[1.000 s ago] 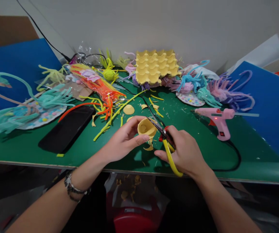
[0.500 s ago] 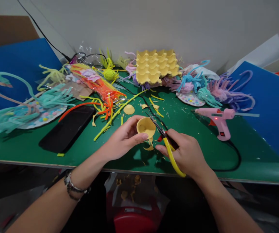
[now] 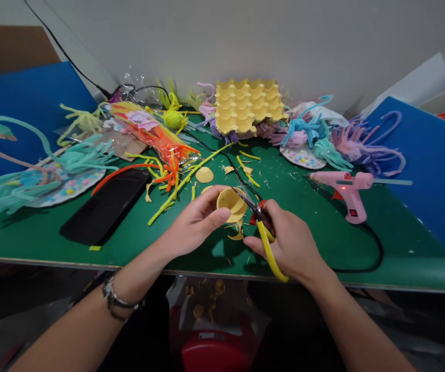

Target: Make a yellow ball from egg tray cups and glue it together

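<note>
Below the tabletop's near edge stood a red bin [image 3: 214, 352] with a bag holding yellow scraps. The left wrist carried a bracelet [image 3: 114, 299].

The left hand [image 3: 193, 226] was over the tabletop [image 3: 140, 247] close to its near edge. Its fingers were closed on a yellow cup [image 3: 230, 201], thumb on the near side and the other fingers behind. The cup was held clear of the surface, mouth up and tilted slightly toward the wearer.

The right hand [image 3: 292, 247] was just beside it, fingers wrapped through the handles of the scissors [image 3: 265, 243]. The scissors' long axis ran from near right to far left: yellow handle toward the wearer, blades pointing far left and meeting the cup's right rim. How far the blades stood apart could not be told. A torn yellow scrap [image 3: 238, 236] lay on the tabletop under the cup.

Farther left lay a black phone [image 3: 104, 207], face up. Farther right a pink glue gun [image 3: 347, 190] rested with its nozzle pointing left, a red light showing and its black cord looping toward the near edge. Loose pipe cleaners [image 3: 168, 155] in yellow and orange were scattered beyond the hands.

At the far edge a yellow egg tray [image 3: 247, 106] leaned by the wall, with tufted craft pieces on either side. Blue sheets [image 3: 435, 170] flanked the tabletop.
</note>
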Available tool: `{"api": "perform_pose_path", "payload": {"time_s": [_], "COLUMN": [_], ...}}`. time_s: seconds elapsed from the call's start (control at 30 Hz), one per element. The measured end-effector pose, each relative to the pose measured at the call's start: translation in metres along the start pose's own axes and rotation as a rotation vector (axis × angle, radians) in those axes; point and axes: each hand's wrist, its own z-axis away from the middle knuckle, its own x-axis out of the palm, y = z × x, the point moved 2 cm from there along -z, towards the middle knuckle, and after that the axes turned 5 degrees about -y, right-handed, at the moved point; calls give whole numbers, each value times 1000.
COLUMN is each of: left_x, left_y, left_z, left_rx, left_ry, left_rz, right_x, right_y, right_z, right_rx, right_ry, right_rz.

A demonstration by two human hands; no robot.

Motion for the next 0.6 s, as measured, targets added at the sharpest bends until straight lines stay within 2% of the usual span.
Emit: {"api": "perform_pose_path", "payload": {"time_s": [0.6], "left_x": [-1], "left_y": [5], "left_z": [-1], "left_rx": [-42], "left_ry": [-14], "left_rz": [-25], "right_x": [2], "right_y": [-4], "right_z": [3], "right_rx": [-96], "right_ry": [103], "right_rz": [80]}}
